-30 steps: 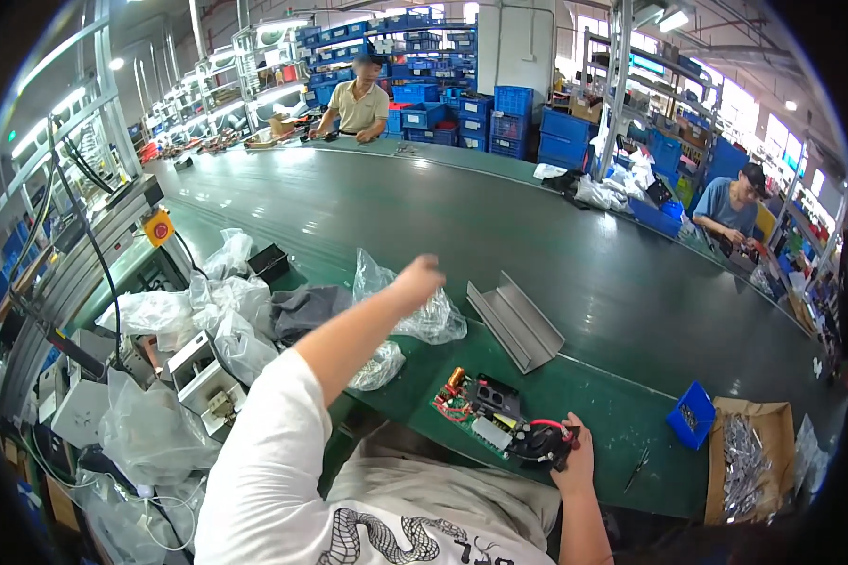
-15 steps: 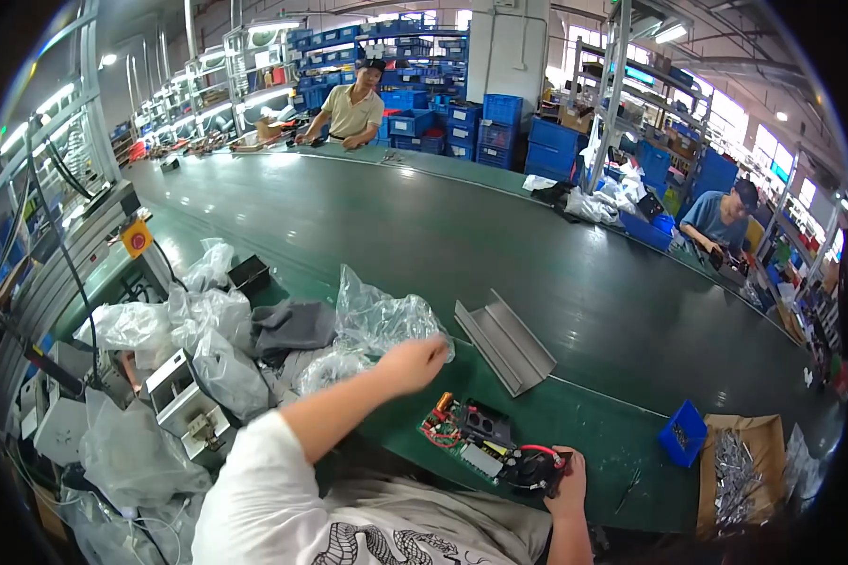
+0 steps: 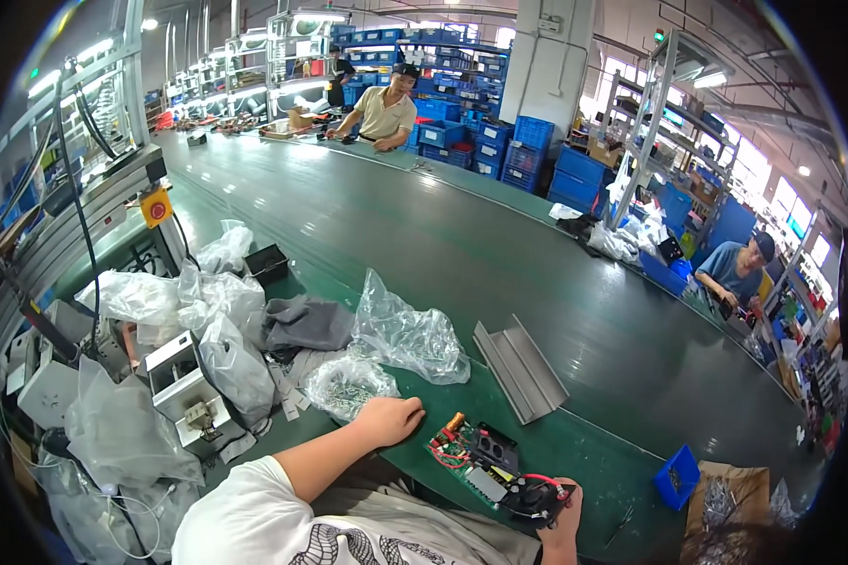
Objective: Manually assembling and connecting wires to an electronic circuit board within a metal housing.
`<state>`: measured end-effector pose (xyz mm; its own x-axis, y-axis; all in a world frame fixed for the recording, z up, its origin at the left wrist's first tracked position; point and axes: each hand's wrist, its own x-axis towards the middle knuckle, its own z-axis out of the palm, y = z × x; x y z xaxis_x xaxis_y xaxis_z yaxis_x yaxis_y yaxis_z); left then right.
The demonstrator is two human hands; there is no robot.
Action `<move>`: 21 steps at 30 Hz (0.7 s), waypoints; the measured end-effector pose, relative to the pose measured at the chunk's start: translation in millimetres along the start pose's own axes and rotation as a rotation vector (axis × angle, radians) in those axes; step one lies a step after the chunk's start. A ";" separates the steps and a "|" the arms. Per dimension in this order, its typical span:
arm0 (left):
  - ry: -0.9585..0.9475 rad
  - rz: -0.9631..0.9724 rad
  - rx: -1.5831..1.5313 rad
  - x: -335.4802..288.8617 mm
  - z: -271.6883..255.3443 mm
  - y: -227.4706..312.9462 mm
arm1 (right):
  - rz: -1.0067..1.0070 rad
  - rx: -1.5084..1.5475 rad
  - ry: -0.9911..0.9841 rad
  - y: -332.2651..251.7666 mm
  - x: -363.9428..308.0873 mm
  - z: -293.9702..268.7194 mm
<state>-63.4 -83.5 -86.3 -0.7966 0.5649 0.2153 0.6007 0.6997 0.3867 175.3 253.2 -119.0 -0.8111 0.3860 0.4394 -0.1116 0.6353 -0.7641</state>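
The left hand (image 3: 393, 421) has come down from in front of the clear plastic bag (image 3: 410, 334) to the green table (image 3: 598, 444), lower centre; its fingers are curled, and I can't tell whether they hold anything. At lower left sits a pale metal case (image 3: 184, 394), then a bag of small parts (image 3: 349, 386) just beside that hand. Right of it, lower centre, is the circuit board (image 3: 488, 478), its fan end clamped in the right hand (image 3: 563, 516). A blue bin (image 3: 688, 466) stands lower right.
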 end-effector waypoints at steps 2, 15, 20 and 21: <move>0.002 0.012 0.004 0.5 -0.1 4.1 | 0.115 0.156 0.011 -0.4 -4.8 2.3; -0.022 -0.006 -0.016 -1.8 -0.6 6.0 | -0.011 0.020 -0.016 12.6 -7.2 3.5; -0.014 0.016 -0.015 0.2 -3.6 9.6 | 0.408 0.790 0.154 24.0 -12.8 11.3; -0.028 0.002 -0.006 1.4 -5.7 7.9 | 0.415 0.789 0.150 20.8 -10.6 9.4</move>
<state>-60.2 -79.6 -77.8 -0.7931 0.5783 0.1912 0.6019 0.6961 0.3914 176.2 256.1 -144.0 -0.7965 0.6004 0.0710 -0.2329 -0.1963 -0.9525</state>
